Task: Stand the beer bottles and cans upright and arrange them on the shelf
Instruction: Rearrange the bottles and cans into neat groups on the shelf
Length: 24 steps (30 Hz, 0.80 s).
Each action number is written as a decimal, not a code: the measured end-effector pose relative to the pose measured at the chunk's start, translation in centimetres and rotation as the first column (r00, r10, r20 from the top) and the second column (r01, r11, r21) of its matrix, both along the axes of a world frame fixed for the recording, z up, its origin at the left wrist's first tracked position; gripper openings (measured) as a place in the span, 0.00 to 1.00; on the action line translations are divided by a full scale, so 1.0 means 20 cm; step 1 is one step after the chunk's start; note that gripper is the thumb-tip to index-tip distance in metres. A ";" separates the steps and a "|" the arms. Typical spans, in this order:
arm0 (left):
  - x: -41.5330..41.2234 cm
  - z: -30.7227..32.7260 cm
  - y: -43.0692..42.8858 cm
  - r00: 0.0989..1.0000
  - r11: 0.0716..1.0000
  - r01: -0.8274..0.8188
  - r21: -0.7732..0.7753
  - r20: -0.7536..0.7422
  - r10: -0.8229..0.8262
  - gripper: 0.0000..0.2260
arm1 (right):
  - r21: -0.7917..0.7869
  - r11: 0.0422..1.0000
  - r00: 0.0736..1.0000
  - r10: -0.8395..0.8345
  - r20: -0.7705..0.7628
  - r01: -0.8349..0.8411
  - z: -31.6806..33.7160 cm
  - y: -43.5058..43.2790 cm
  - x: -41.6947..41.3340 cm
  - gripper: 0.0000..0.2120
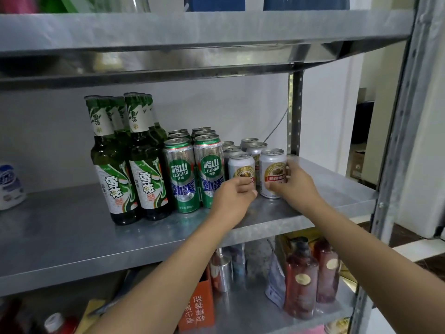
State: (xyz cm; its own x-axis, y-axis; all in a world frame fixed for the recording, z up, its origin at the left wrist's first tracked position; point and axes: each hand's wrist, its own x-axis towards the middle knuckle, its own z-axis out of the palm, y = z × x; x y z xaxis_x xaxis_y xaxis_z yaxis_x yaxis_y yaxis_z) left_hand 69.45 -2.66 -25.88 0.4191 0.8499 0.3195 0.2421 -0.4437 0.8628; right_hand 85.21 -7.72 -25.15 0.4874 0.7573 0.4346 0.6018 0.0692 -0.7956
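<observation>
Both forearms reach up and forward over the front lip of the galvanised metal shelf (pixel 72 237); the left hand (pixel 232 197) is curled, knuckles toward the camera, its fingers closed around the lower part of the front left short can (pixel 241 168); the right hand (pixel 292 183) wraps the front right short can (pixel 272 172) from its right side, thumb across the label, fingertips at the can's far edge; both cans stand upright on the shelf, just beside each other.

The short cans are silver with gold and red round badges and pull-tab tops; more of them (pixel 252 145) line up behind, mostly hidden. To their left stand tall green and silver cans (pixel 192 174) in two rows, smooth and glossy; further left, green glass bottles (pixel 125 165) with white and green labels, foil at the necks, also in two rows, the rear ones largely covered.

A white container (pixel 10 186) is cut off at the left edge; the shelf below holds reddish bottles (pixel 301 278) and an orange box (pixel 199 307), partly masked by the arms; items on the top shelf are blurred and cropped.
</observation>
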 end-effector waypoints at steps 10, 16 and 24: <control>0.02 -0.02 0.01 1.000 1.000 0.011 0.003 0.012 -0.011 0.17 | -0.002 0.999 0.999 -0.052 -0.006 0.052 -0.05 0.06 -0.03 0.29; 0.02 -0.02 0.02 1.000 1.000 0.009 -0.007 0.019 -0.009 0.17 | -0.022 1.000 1.000 -0.005 -0.003 0.005 -0.07 0.07 -0.01 0.27; -0.06 0.01 -0.06 0.998 0.999 0.030 -0.010 0.047 -0.030 0.17 | -0.051 0.999 1.000 0.011 -0.015 -0.011 -0.09 0.08 0.00 0.27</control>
State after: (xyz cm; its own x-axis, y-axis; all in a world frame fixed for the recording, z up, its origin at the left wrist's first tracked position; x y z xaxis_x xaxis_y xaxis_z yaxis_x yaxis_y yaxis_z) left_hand 68.16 -3.87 -25.65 0.4295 0.8407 0.3297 0.1884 -0.4405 0.8778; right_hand 85.22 -6.04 -26.96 0.4848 0.7837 0.3883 0.5896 0.0350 -0.8069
